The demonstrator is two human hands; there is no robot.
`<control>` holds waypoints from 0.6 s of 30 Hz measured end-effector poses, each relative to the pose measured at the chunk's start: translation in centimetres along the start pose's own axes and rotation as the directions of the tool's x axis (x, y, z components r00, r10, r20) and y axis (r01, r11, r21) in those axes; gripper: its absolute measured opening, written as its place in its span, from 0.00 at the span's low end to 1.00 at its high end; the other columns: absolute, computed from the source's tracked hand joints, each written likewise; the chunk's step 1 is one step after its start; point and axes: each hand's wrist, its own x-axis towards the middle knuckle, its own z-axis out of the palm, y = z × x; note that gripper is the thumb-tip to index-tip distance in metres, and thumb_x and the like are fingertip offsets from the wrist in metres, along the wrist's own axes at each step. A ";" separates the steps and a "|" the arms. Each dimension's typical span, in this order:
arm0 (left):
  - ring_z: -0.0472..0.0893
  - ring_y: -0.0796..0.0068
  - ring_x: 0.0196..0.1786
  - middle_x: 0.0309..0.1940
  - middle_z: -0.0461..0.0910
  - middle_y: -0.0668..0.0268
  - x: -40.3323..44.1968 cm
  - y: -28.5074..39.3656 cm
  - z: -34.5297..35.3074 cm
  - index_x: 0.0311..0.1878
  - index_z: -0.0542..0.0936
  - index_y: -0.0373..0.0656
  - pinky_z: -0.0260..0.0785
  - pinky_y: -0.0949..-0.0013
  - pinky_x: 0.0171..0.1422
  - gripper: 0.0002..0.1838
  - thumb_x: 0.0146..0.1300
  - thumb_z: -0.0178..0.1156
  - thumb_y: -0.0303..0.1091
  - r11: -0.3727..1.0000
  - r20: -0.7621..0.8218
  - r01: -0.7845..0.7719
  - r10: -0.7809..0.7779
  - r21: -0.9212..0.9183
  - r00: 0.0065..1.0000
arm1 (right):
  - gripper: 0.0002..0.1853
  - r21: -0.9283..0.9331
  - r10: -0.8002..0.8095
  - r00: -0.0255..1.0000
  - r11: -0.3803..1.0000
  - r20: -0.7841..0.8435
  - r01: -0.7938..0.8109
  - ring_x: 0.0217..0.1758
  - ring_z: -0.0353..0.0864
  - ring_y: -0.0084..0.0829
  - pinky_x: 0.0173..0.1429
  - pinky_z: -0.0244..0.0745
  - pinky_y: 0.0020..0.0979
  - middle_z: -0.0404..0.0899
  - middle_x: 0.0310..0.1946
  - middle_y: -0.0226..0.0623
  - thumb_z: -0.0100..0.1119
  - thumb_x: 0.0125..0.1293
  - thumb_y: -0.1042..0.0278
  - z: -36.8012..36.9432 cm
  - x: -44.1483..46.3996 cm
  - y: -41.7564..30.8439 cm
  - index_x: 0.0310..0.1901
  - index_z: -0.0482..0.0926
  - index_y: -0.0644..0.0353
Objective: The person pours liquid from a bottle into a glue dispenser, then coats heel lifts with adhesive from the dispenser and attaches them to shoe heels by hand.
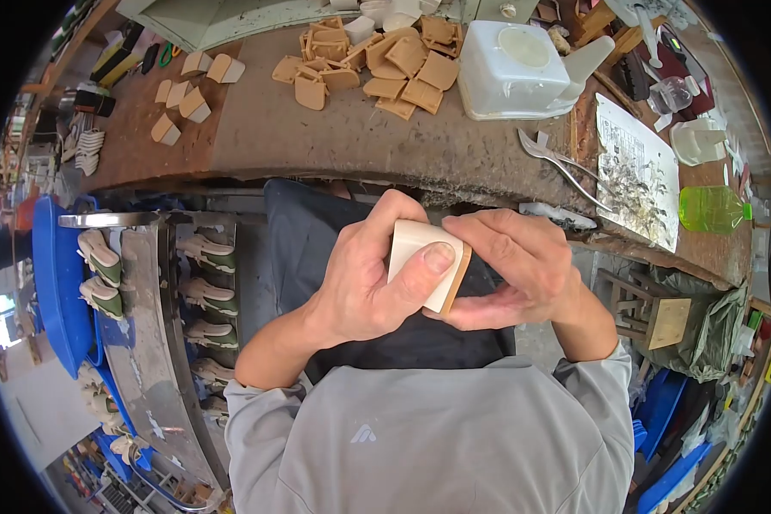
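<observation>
Above my lap I hold a cream shoe heel (428, 240) with a tan layer along its right side. My left hand (364, 274) is wrapped round it from the left, thumb pressed across the cream face. From the other side my right hand (522, 272) grips the tan edge, with fingers at the upper corner and the thumb low down. On the workbench, several similar cream-and-tan heels (194, 104) lie at the left. A heap of tan curved pieces (420, 64) lies further right.
The workbench (257, 128) runs across in front of me. On it are a white plastic container (514, 73), pincers (565, 163), a stained paper sheet (638, 171) and a green bottle (713, 209). A metal rack with shoes (210, 291) stands at my left, a wooden stool (651, 313) at right.
</observation>
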 end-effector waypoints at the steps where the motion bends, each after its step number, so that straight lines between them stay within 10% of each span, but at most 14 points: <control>1: 0.78 0.76 0.28 0.25 0.80 0.61 0.0 -0.1 0.0 0.40 0.70 0.37 0.69 0.69 0.32 0.20 0.71 0.60 0.47 1.000 0.007 -0.009 0.009 -0.009 1.000 | 0.33 0.002 -0.003 1.000 1.000 0.005 0.003 0.29 0.85 0.34 0.28 0.78 0.28 0.83 0.34 0.40 0.82 0.39 0.60 0.0 -0.1 0.2 0.49 0.82 0.68; 18: 0.74 0.83 0.31 0.29 0.78 0.67 0.9 -1.4 -0.7 0.45 0.72 0.37 0.66 0.75 0.36 0.17 0.71 0.57 0.45 0.957 0.091 0.109 -0.087 -0.267 0.992 | 0.35 0.209 0.030 0.997 0.977 0.078 -0.046 0.29 0.83 0.35 0.28 0.78 0.29 0.81 0.35 0.39 0.82 0.40 0.62 -1.3 0.5 1.5 0.53 0.81 0.66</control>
